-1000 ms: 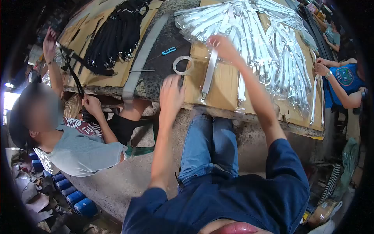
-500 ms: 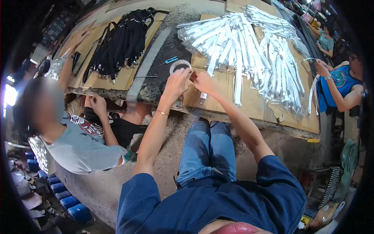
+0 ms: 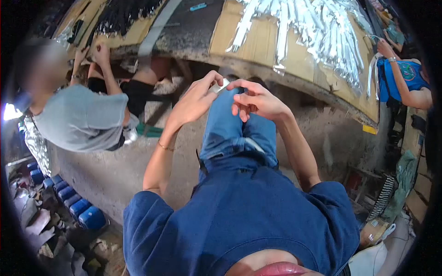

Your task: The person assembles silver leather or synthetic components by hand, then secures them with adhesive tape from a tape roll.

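Note:
My left hand is raised above my thighs, its fingers curled round a white roll of tape that shows only in part. My right hand is level with it, fingers spread and bent, the index fingertip close to the roll's edge. Below both hands are my jeans, with a small pale strip across the lap.
Ahead, a table edge carries cardboard with silvery plastic-wrapped straps. Black straps and a blue tool lie further left. A person in grey sits at left; another in blue works at right.
Both hands have come back from over the table to above my lap, bringing the roll. My right hand's fingers have spread from a pinch. The view has tilted downward.

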The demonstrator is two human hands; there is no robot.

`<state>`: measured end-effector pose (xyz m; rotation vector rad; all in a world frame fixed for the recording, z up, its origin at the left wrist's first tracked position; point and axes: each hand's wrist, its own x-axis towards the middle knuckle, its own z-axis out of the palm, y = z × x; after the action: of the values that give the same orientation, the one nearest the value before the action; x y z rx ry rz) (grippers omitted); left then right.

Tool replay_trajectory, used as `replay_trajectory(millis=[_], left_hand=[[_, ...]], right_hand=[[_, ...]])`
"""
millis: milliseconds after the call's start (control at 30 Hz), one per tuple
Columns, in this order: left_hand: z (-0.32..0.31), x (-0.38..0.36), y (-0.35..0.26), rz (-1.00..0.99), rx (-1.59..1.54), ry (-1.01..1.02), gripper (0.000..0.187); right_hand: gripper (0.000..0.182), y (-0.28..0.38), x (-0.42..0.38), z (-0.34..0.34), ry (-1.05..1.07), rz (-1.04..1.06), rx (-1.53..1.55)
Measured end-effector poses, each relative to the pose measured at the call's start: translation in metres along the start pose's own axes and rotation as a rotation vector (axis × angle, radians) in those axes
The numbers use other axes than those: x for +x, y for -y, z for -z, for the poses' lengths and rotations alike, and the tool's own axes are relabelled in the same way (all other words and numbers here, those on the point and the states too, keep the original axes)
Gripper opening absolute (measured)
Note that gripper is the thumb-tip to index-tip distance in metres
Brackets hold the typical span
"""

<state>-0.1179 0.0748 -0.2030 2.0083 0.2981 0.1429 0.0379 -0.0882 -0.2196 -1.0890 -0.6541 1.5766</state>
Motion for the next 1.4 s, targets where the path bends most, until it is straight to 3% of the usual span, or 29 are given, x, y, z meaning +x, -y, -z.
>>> replay_trajectory(millis=[100,167,233,267,300,367,433,500,533,600,667,800,967,1100,1167,1200,1400], left_hand=[[-0.021,-0.026,0.019,0.11,-0.244,0.052,0.014],[-0.032,-0.035,0.027,0.193,-0.621,0.222,0.012],[-0.04,-0.042,0.029,0.2,-0.613,0.245,0.016],[-0.045,-0.046,0.027,0.226,-0.699,0.262,0.017],[-0.048,-0.048,0.025,0.248,-0.783,0.279,0.018],[-0.053,-0.051,0.022,0.278,-0.85,0.318,0.023],[-0.058,-0.051,0.029,0.357,-1.044,0.373,0.027],[-0.06,-0.05,0.034,0.328,-1.102,0.381,0.03],[-0.062,-0.05,0.036,0.343,-1.171,0.413,0.03],[-0.064,-0.05,0.042,0.357,-1.245,0.436,0.031],[-0.07,-0.049,0.057,0.383,-1.351,0.576,0.054],[-0.078,-0.051,0.061,0.451,-1.355,0.566,0.052],[-0.087,-0.047,0.063,0.394,-1.459,0.634,0.052],[-0.09,-0.051,0.057,0.373,-1.401,0.591,0.044],[-0.095,-0.052,0.062,0.42,-1.305,0.534,0.038],[-0.096,-0.052,0.063,0.424,-1.306,0.53,0.038],[-0.11,-0.055,0.081,0.542,-1.36,0.578,0.037]], right_hand=[[0.028,-0.025,-0.026,-0.021,-0.1,0.08,-0.066],[0.023,-0.037,-0.035,-0.02,-0.13,0.193,-0.132],[0.018,-0.035,-0.041,-0.022,-0.308,0.456,-0.468],[0.024,-0.028,-0.041,-0.021,-0.326,0.553,-0.742],[0.024,-0.02,-0.042,-0.026,-0.333,0.554,-0.743],[0.036,-0.005,-0.038,-0.04,-0.159,0.776,-1.103],[0.041,0.0,-0.037,-0.04,-0.044,0.741,-1.122],[0.043,0.004,-0.037,-0.039,0.129,0.53,-1.077],[0.04,-0.001,-0.034,-0.035,0.121,0.639,-1.118],[0.04,-0.001,-0.037,-0.033,0.139,0.577,-1.08],[0.04,-0.005,-0.039,-0.03,0.15,0.512,-1.038],[0.04,-0.015,-0.044,-0.026,0.173,0.562,-1.065],[0.045,-0.019,-0.06,-0.027,0.244,0.594,-0.905],[0.05,-0.025,-0.073,-0.051,0.009,0.504,-1.122],[0.039,-0.032,-0.07,-0.054,-0.11,0.37,-1.049],[0.03,-0.042,-0.069,-0.053,-0.151,0.453,-1.016],[0.011,-0.067,-0.069,-0.048,-0.286,0.46,-0.997]])
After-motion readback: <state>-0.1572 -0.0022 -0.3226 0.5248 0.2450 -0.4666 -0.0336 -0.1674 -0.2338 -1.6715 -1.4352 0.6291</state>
